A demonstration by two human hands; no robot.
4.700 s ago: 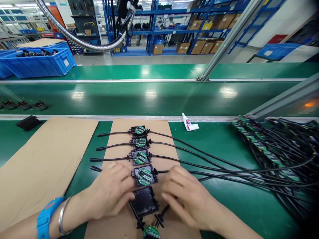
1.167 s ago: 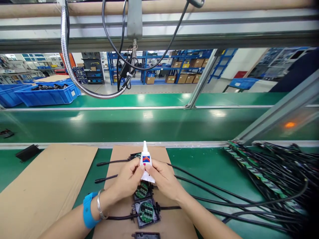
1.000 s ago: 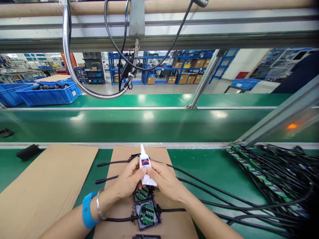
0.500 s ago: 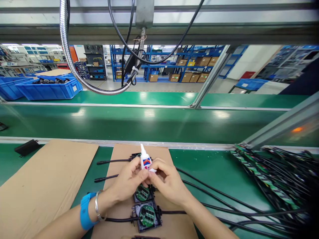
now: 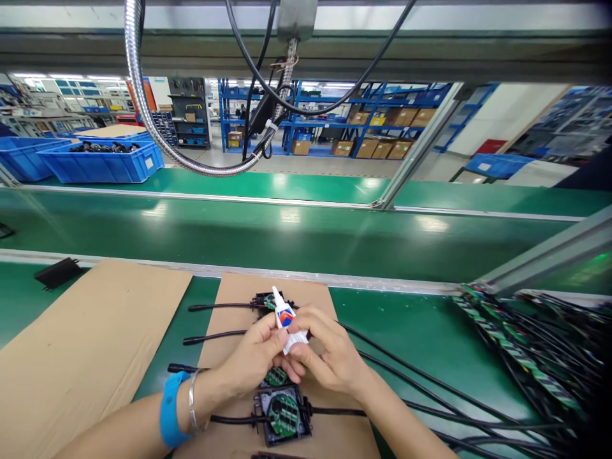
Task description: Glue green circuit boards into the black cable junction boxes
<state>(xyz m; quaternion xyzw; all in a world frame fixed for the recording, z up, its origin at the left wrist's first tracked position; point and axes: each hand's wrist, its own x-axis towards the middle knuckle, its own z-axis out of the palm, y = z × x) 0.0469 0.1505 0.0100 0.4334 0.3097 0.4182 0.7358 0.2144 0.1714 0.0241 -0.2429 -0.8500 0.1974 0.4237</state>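
One white tube (image 5: 284, 316) is pinched by fingers of the left hand (image 5: 255, 357) and right hand (image 5: 332, 354). Green circuit boards (image 5: 284, 415) are seen beneath.

On the surface (image 5: 406, 310), a row of circuit-board housings (image 5: 284, 417) lies along a cardboard sheet (image 5: 337, 440), beneath a squeeze tube (image 5: 285, 317). A second cardboard sheet (image 5: 86, 344) lies left, a casing (image 5: 57, 273) near its far end; heaped cables (image 5: 540, 347) lie right. Behind, plastic bins (image 5: 105, 168) stand left, shelving (image 5: 342, 125) beyond.
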